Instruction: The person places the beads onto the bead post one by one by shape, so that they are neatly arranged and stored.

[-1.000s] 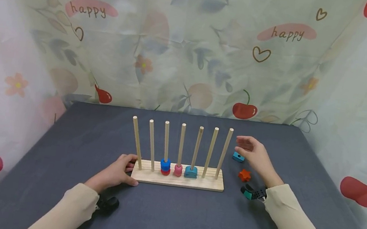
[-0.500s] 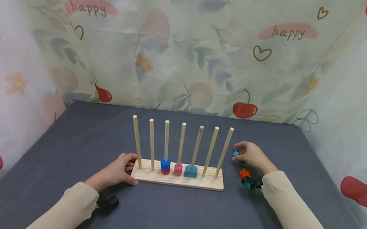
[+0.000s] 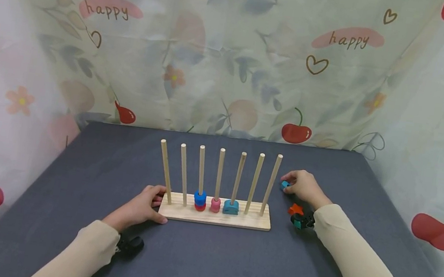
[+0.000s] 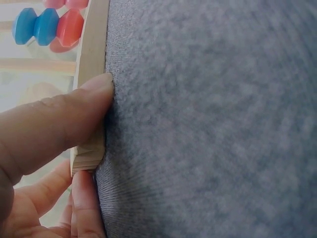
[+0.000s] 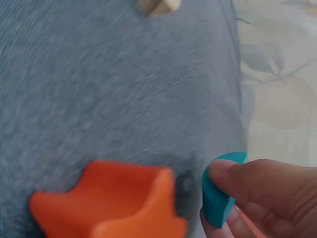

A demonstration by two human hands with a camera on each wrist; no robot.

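Note:
My left hand grips the left end of the wooden peg board, thumb on its front edge and fingers around the end. In the left wrist view the thumb presses the board's side. My right hand pinches a teal half-round block between thumb and fingers, to the right of the board. An orange star-shaped block lies on the table close to the right wrist. On the board's pegs sit blue beads above a red bead, pink beads and another teal half-round block.
Several tall wooden pegs stand upright along the board. Dark grey cloth covers the table. A printed curtain hangs behind and at both sides. Each wrist carries a dark camera strap.
My right hand has come down to the teal half-round block, pinched it and drawn it slightly left. The left hand and board stay in place.

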